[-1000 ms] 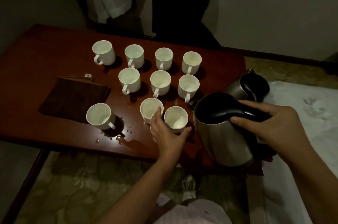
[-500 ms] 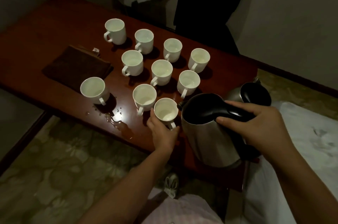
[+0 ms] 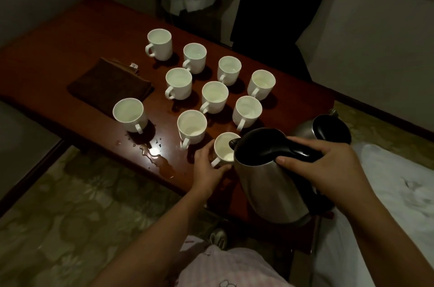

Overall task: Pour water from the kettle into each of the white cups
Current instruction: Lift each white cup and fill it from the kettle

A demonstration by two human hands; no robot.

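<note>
Several white cups stand on the dark red table (image 3: 70, 56). My right hand (image 3: 328, 169) grips the black handle of a steel kettle (image 3: 265, 178), which is tilted left with its spout over the nearest cup (image 3: 224, 147). My left hand (image 3: 209, 171) holds that cup by its near side, fingers curled around it. Another cup (image 3: 192, 126) stands just left of it, and one cup (image 3: 128, 114) stands apart at the left. No stream of water can be made out in the dim light.
A puddle of spilled water (image 3: 155, 157) lies near the table's front edge. A folded brown cloth (image 3: 110, 85) lies at the left. A second steel kettle (image 3: 321, 129) stands behind my right hand. White bedding (image 3: 387, 193) is at the right.
My left hand has closed around the nearest cup. The kettle has tilted further, bringing its spout over that cup's rim. The camera has shifted, so the table looks turned.
</note>
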